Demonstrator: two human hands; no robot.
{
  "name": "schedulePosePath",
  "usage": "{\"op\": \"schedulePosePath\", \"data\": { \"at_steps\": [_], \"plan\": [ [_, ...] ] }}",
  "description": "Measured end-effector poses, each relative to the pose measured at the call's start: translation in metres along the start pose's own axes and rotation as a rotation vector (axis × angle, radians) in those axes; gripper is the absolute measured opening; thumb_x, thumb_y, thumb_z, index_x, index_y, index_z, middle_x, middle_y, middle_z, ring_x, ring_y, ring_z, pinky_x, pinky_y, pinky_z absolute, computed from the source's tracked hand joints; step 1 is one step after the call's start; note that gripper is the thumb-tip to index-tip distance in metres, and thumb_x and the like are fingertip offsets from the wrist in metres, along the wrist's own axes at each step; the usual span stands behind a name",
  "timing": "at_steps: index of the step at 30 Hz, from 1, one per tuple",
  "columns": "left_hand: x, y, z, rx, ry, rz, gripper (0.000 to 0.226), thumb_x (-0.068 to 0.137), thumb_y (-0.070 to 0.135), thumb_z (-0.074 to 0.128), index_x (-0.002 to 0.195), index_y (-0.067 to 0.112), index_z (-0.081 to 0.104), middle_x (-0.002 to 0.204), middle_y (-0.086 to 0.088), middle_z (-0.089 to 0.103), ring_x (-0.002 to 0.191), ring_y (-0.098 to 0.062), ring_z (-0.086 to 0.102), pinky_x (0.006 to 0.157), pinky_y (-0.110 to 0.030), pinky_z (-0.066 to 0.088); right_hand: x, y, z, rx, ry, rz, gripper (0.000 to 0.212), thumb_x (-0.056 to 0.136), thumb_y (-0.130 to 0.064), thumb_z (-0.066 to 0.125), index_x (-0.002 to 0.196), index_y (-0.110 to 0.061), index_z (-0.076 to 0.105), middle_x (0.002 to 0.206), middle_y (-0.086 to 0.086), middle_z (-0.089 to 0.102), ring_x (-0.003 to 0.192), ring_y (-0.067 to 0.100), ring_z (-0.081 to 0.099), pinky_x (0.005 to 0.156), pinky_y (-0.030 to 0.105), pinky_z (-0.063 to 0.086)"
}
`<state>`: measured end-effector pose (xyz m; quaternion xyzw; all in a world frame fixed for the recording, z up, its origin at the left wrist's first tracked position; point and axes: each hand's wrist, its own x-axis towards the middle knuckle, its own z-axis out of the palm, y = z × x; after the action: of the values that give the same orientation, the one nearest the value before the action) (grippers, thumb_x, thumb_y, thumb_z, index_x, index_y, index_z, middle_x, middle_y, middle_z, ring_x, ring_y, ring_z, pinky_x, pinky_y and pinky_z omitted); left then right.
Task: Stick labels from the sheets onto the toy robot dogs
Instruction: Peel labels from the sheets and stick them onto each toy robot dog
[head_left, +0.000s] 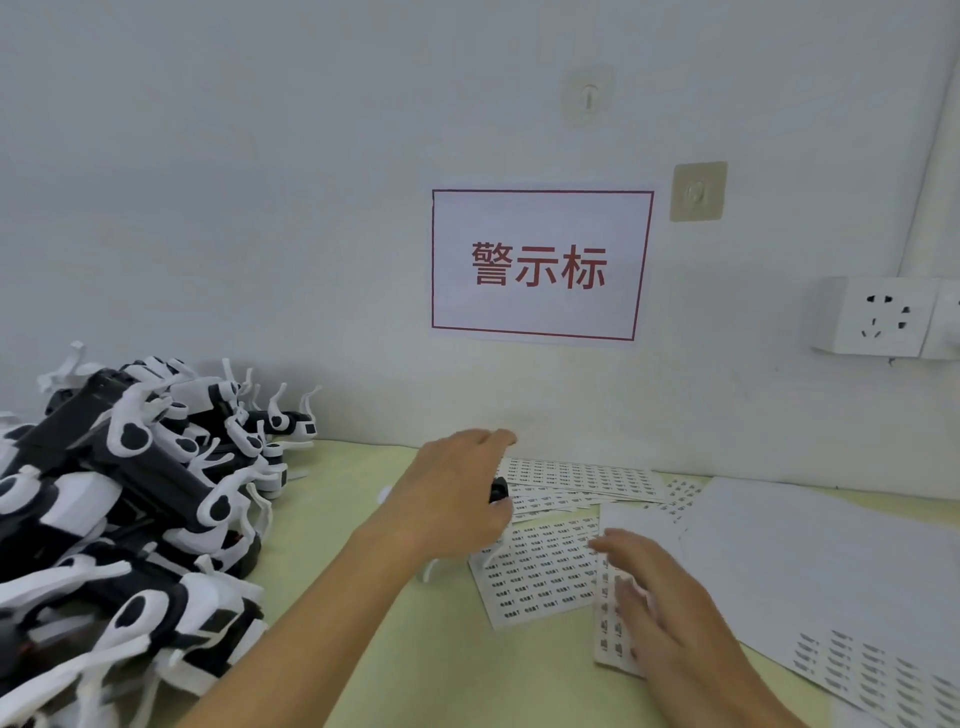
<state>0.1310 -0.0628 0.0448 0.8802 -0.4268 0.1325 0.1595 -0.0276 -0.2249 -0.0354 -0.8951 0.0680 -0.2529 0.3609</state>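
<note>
My left hand (457, 493) grips a black and white toy robot dog (497, 491) over the label sheets; most of the dog is hidden under the hand, with a white leg showing below. Flat on a label sheet (540, 577) lies my right hand (660, 608), its fingers straight and blurred. Several more label sheets (587, 480) fan out toward the wall. A heap of several black and white toy robot dogs (130, 499) fills the table's left side.
The table (395, 649) is pale yellow and ends at a white wall. Larger white sheets (810, 561) cover the right side. On the wall hang a red-framed sign (540, 265), two hooks and a socket strip (883, 317).
</note>
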Motion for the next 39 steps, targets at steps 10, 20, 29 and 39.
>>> {"op": "schedulePosePath", "data": {
  "at_steps": [10,20,29,39],
  "plan": [
    [-0.018,0.056,0.060,-0.300,-0.486,0.270,0.058,0.087,0.054,0.068,0.137,0.032,0.049,0.144,0.010,0.048,0.132,-0.012,0.043,0.111,-0.040,0.038,0.012,0.018,-0.011,0.419,0.358,0.318,0.032,0.096,0.000,0.046,0.094,-0.025,0.067,0.098,0.003,0.066,0.088,0.022,0.064,0.072,0.031,0.046],
    [-0.022,0.045,0.088,-0.462,0.039,0.176,0.038,0.105,0.038,0.045,0.078,0.015,0.058,0.071,0.000,0.058,0.064,-0.012,0.046,0.066,-0.034,0.043,0.011,0.014,-0.012,0.400,0.457,0.319,0.027,0.095,-0.005,0.051,0.094,-0.029,0.061,0.089,0.001,0.055,0.083,0.020,0.053,0.074,0.034,0.043],
    [-0.018,0.056,0.085,-0.456,0.430,0.396,0.042,0.107,0.042,0.036,0.101,0.013,0.066,0.095,-0.002,0.069,0.083,-0.016,0.064,0.073,-0.032,0.055,0.016,0.016,-0.017,0.623,0.477,0.438,0.026,0.100,-0.006,0.043,0.091,-0.002,0.067,0.060,0.014,0.067,0.051,0.028,0.054,0.056,0.039,0.049],
    [-0.027,0.060,0.088,-0.436,0.317,0.501,0.038,0.100,0.042,0.054,0.089,0.014,0.077,0.108,0.001,0.072,0.101,-0.004,0.063,0.085,-0.019,0.054,0.010,0.008,-0.019,0.557,0.486,0.439,0.034,0.090,-0.004,0.066,0.105,-0.032,0.055,0.072,-0.010,0.075,0.068,0.015,0.071,0.059,0.034,0.051]
  ]
}}
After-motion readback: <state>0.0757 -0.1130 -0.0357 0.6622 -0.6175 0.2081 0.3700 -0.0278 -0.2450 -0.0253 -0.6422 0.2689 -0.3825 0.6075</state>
